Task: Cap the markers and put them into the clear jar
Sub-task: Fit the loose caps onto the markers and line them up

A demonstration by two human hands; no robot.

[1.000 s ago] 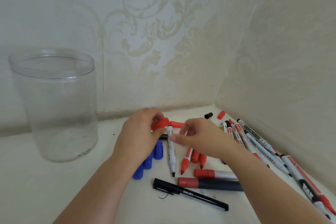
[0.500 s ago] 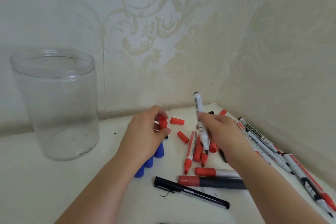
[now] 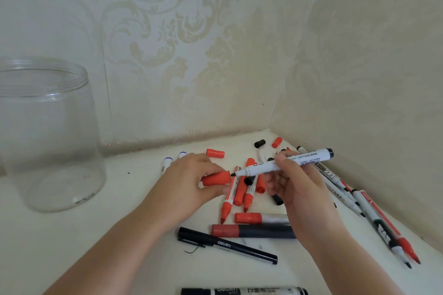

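The tall clear plastic jar point(image 3: 45, 132) stands open-mouthed and with nothing in it at the far left of the white tabletop point(image 3: 134, 199), well apart from the loose pile of uncapped red and black markers point(image 3: 242, 189), likely so capped ones can be dropped straight in. The right hand point(image 3: 291, 183) pinches a white-barrelled, black-tipped marker point(image 3: 285, 163) between thumb and fingertips, held nearly level with its nib pointing left. The left hand point(image 3: 191, 182) clamps a red plastic cap point(image 3: 217, 178), its mouth just meeting that nib, apparently lined up for pushing on.
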